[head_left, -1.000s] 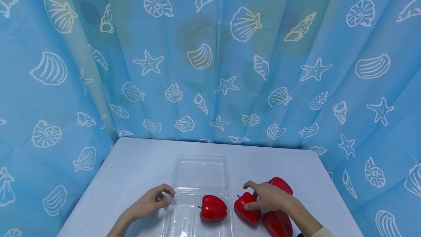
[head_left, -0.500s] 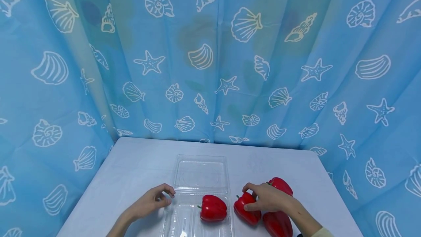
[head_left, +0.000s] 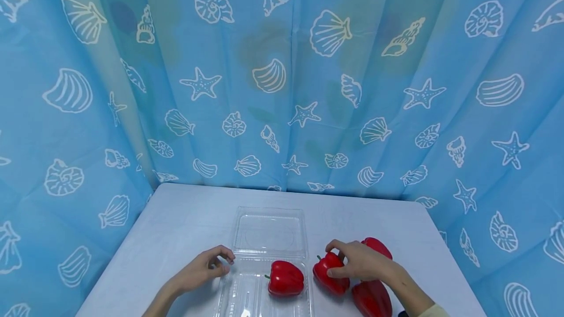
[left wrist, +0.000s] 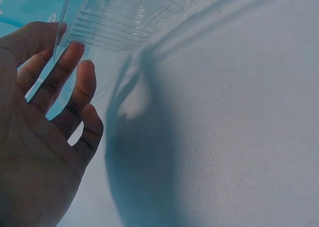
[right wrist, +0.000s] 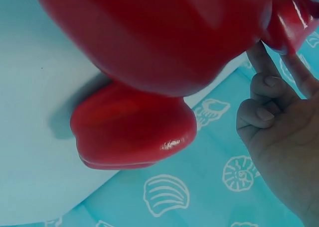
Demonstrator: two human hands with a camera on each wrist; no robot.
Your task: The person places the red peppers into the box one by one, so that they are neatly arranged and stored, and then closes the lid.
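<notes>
My right hand (head_left: 363,260) grips a red bell pepper (head_left: 329,278), thumb on its near side and fingers bent over the far side. In the right wrist view, fingertips meet this glossy pepper (right wrist: 294,20) at the upper right. Just left of it lies an open clear plastic clamshell container (head_left: 238,287), its lid (head_left: 269,231) folded back. One bell pepper (head_left: 285,279) rests inside, stem pointing left. My left hand (head_left: 200,273) is at the container's left rim with loosely bent fingers. In the left wrist view, those fingertips (left wrist: 77,47) touch the clear wall.
Two more red bell peppers lie beside my right hand: one behind it (head_left: 377,247), one in front, under the wrist (head_left: 372,299). The white table (head_left: 189,219) ends at a blue shell-print curtain (head_left: 282,136) along the back and sides.
The bell pepper in my right hand has tipped and risen slightly as the fingers closed on it. My left hand and the container have stayed put.
</notes>
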